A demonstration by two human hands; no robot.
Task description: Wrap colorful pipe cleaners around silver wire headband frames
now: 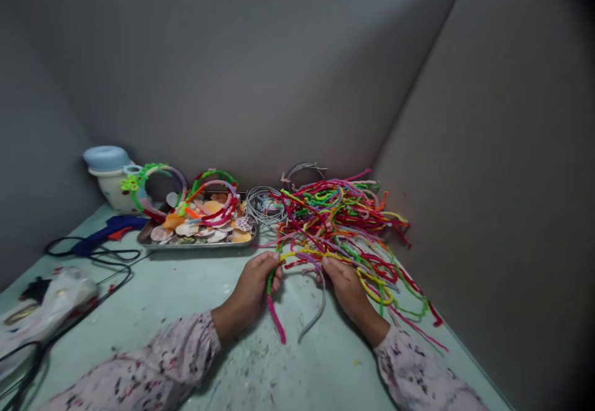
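A big tangle of coloured pipe cleaners (341,219) lies on the pale green table near the right wall. My left hand (253,287) is closed on a headband wrapped partly in pink and green pipe cleaner (274,315), at its left end. My right hand (344,284) is closed at the near edge of the tangle, on the grey bare side of the same headband (316,318) and some strands. Both wrists wear pale floral sleeves.
A metal tray (199,243) with seashells and decorated headbands (214,197) sits at the back left. Behind it stand a blue-lidded jar (109,175) and plain metal headbands (264,206). A blue glue gun (109,231) with black cord and a plastic bag (51,305) lie at left.
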